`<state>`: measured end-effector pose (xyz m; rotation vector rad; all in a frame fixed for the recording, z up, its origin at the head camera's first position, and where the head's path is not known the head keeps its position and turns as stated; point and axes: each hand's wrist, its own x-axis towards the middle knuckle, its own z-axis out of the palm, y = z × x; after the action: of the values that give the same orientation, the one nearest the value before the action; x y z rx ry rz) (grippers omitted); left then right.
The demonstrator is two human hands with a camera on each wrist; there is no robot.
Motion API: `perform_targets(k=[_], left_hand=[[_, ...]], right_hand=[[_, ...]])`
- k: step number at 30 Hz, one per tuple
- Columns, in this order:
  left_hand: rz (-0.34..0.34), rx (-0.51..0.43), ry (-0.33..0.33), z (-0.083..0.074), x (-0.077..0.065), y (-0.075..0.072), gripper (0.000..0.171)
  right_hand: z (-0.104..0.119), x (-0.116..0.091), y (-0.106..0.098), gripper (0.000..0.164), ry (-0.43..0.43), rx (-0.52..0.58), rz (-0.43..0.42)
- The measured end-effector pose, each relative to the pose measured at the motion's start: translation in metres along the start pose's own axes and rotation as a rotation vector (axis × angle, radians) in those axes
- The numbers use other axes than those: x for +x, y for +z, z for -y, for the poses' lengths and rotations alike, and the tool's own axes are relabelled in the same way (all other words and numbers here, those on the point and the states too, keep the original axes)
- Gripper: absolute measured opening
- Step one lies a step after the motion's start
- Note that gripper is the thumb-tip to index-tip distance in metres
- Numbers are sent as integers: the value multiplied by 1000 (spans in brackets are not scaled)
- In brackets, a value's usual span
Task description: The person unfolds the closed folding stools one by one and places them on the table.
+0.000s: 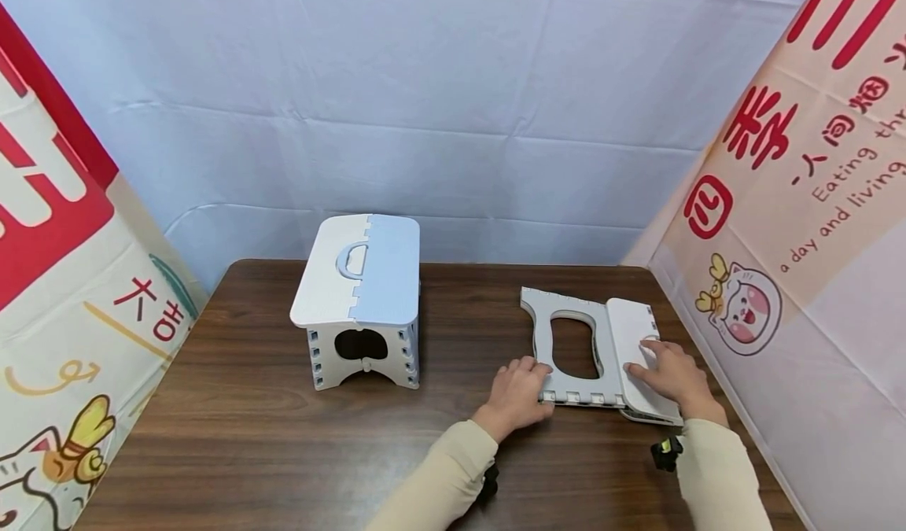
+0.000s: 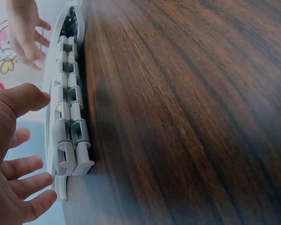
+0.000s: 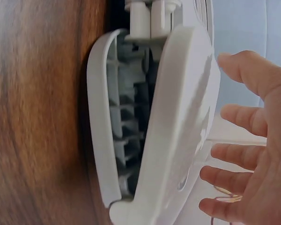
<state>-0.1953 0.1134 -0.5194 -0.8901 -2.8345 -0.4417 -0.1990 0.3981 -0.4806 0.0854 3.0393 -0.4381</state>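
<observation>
A folded step stool (image 1: 571, 383) lies flat on the right of the table, its grey leg panel to the left and its white seat half (image 1: 627, 318) to the right. My left hand (image 1: 517, 396) is at the panel's near left corner with fingers spread; whether they touch it I cannot tell. Over the white seat half is my right hand (image 1: 672, 374), fingers apart, close to its surface. In the left wrist view the hinged edge (image 2: 68, 108) faces the camera. The right wrist view shows a narrow gap between the two seat halves (image 3: 178, 126), with ribs inside.
An unfolded stool (image 1: 385, 279) with a white and blue top and a carry handle stands upright at the table's left rear. The brown wood table (image 1: 248, 421) meets a pale cloth backdrop (image 1: 425, 122) behind. Printed cloth panels (image 1: 793, 224) flank both sides.
</observation>
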Motion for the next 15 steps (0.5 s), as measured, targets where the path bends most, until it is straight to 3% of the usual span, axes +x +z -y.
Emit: perform_targets(k=[15], left_hand=[[1,60,7,0,4,9,53]], right_hand=[[-22,-1,0,75,14,50,-5]])
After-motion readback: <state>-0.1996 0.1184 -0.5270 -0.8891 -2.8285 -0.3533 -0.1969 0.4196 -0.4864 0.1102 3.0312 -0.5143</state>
